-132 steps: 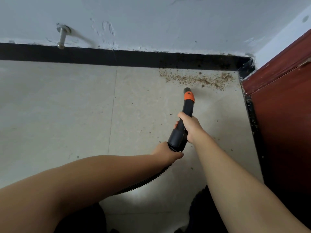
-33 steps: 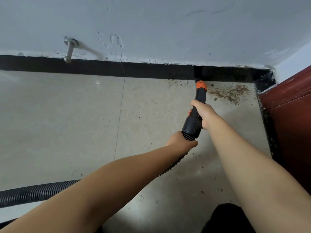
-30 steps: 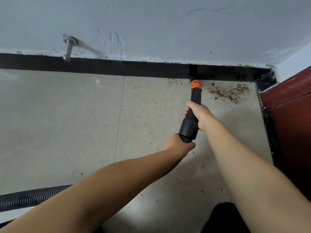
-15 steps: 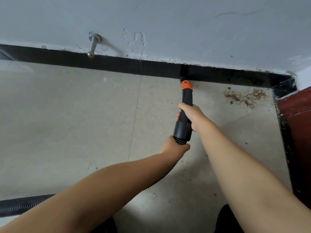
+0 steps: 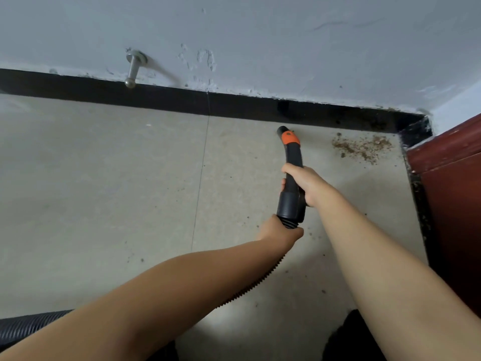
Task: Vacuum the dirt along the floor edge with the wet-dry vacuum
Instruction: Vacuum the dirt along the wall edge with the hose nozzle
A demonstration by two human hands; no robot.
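Now the nozzle tip has drawn back off the black skirting, and the strip it worked is clean; only the corner patch is left. Nearest, the left hand (image 5: 279, 231) curls its fingers (image 5: 295, 232) round the ribbed hose (image 5: 250, 287) just behind the cuff. Ahead of them the right hand (image 5: 303, 183) wraps the black wand (image 5: 293, 162), whose orange-collared tip (image 5: 289, 138) sits near the baseboard (image 5: 182, 100). Right of the tip lies the brown dirt (image 5: 363, 147), beside the red door (image 5: 453, 194). Beyond the beige tile floor (image 5: 104, 178) rises a scuffed wall (image 5: 260, 43) with a metal doorstop (image 5: 134, 70).
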